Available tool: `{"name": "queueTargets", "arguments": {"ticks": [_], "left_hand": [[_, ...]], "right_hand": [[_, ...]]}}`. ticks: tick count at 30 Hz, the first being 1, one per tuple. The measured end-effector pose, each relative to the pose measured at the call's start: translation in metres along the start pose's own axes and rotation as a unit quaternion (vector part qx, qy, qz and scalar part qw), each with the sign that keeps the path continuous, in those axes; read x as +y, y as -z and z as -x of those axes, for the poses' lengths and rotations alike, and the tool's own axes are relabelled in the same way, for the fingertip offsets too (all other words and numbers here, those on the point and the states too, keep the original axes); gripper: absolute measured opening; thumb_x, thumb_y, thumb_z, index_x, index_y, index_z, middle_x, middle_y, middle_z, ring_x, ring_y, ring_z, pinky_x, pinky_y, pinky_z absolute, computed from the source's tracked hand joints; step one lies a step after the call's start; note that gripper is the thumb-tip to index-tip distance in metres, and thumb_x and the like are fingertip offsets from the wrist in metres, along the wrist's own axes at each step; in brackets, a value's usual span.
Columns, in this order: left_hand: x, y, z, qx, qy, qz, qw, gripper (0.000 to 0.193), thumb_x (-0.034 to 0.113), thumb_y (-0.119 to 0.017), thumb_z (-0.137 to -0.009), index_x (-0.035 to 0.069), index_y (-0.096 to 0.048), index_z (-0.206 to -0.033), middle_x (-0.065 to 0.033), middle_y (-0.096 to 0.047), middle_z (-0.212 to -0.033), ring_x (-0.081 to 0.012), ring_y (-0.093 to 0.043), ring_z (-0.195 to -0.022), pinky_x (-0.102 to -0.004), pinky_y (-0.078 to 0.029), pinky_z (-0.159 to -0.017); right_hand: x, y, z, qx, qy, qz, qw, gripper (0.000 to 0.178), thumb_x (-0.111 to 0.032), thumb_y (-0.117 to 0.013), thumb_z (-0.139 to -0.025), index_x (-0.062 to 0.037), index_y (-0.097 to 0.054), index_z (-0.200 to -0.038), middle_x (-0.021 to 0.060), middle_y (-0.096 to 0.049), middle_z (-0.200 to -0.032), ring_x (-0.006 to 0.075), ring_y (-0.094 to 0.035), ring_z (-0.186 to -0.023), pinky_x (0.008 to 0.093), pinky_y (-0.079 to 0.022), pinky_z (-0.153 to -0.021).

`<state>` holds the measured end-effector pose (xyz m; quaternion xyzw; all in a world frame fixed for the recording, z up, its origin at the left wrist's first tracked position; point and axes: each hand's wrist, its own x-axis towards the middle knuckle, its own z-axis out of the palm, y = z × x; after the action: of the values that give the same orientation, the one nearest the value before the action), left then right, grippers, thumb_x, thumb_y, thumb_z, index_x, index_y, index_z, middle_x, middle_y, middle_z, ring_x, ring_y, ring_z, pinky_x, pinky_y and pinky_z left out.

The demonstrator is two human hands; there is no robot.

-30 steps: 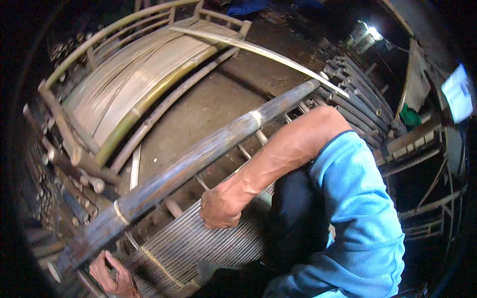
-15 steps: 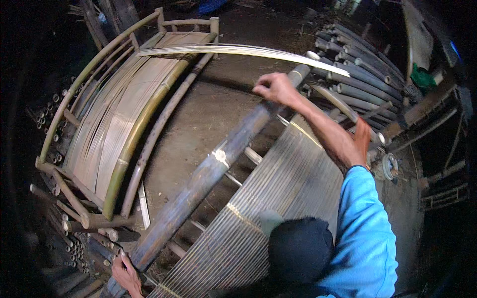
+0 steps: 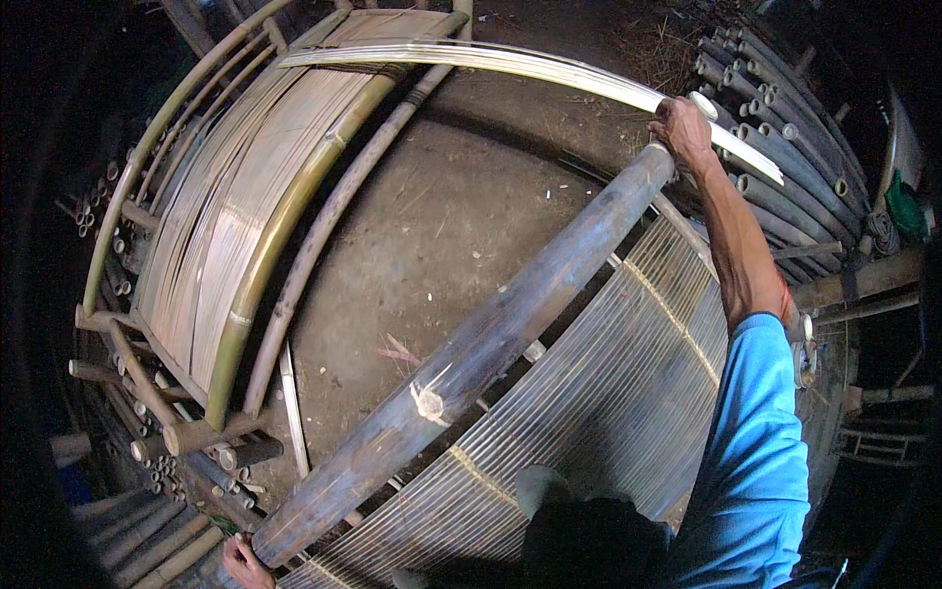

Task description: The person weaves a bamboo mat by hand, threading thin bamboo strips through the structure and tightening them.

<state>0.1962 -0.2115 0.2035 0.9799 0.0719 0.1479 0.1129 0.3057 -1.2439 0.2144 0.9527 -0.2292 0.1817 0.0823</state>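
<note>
A thick, dark bamboo pole (image 3: pixel 510 314) with a pale scraped knot runs slantwise from lower left to upper right. At its far end is my right hand (image 3: pixel 685 130), fingers curled down over the end. The fingertips are partly hidden. Close behind that hand passes a bundle of thin pale bamboo strips (image 3: pixel 549 79). My left hand (image 3: pixel 245 562) is at the near end of the pole, closed around its edge, partly cut off by the frame. Along the pole's right side lies a panel of thin bamboo slats (image 3: pixel 589 373), crossed by pale bindings.
A bamboo bench (image 3: pixel 231 226) with a slatted seat and railing stands on the left. Stacked bamboo poles (image 3: pixel 785 147) lie at the far right, and more poles (image 3: pixel 137 535) at the lower left. Bare floor (image 3: pixel 422 226) shows between bench and pole. A dark shape covers the lower middle.
My right hand has moved out from above the pole to its far end, and its fingers have come down there. My left hand stays at the near end. The whole view has shifted.
</note>
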Motion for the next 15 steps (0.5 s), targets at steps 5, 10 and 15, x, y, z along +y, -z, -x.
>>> {"name": "queueTargets", "arguments": {"ticks": [5, 10, 15], "left_hand": [[-0.012, 0.001, 0.008, -0.108, 0.135, -0.065, 0.983, 0.051, 0.045, -0.057, -0.101, -0.004, -0.065, -0.111, -0.0208, -0.061, -0.100, -0.0354, -0.056, -0.097, -0.0433, -0.043, -0.088], [-0.019, -0.003, 0.005, 0.002, -0.176, -0.144, 0.974, 0.040, 0.036, -0.061, -0.101, -0.003, -0.066, -0.105, -0.0214, -0.062, -0.097, -0.0342, -0.058, -0.093, -0.0442, -0.043, -0.080], [0.007, 0.002, 0.000, -0.072, 0.040, 0.016, 0.996, 0.035, 0.030, -0.062, -0.100, -0.004, -0.069, -0.094, -0.0196, -0.067, -0.087, -0.0357, -0.060, -0.086, -0.0447, -0.045, -0.080]], "right_hand": [[0.002, -0.005, -0.011, 0.003, 0.029, 0.089, 0.996, 0.019, -0.005, -0.054, -0.086, -0.0054, -0.068, -0.099, 0.0185, -0.069, -0.102, 0.0386, -0.067, -0.097, 0.0493, -0.055, -0.083], [0.011, -0.007, -0.010, 0.025, 0.035, 0.123, 0.992, 0.021, -0.010, -0.060, -0.085, -0.0060, -0.066, -0.105, 0.0181, -0.066, -0.101, 0.0397, -0.065, -0.096, 0.0504, -0.054, -0.081], [0.004, 0.007, 0.013, 0.046, 0.072, 0.033, 0.996, 0.018, -0.018, -0.061, -0.090, -0.0037, -0.062, -0.101, 0.0207, -0.065, -0.097, 0.0421, -0.063, -0.094, 0.0511, -0.051, -0.082]]}}
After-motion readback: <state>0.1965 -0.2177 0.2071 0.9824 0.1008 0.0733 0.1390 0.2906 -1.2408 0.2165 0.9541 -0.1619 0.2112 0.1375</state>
